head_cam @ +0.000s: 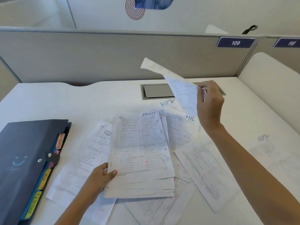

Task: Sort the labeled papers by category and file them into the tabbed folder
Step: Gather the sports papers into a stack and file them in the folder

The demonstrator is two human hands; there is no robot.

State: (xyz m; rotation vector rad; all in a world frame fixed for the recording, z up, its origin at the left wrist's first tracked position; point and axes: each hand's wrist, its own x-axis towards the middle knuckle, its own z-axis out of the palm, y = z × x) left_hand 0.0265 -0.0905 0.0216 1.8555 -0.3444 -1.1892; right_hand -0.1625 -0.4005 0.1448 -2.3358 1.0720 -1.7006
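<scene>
Overhead, white desk [97, 101] strewn with papers [209, 172], grey partition [81, 57] behind

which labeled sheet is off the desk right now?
The curled sheet pinched in the right hand, raised above the HR sheet; its label isn't readable. The others lie flat or sit in the left hand's SPORTS stack.

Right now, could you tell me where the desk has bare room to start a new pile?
The desk is bare between the folder and the grey partition, left of the cable hatch. A narrower strip lies right of the right hand, above the lone ADMIN sheet. The centre is crowded with overlapping papers around the SPORTS stack.
</scene>
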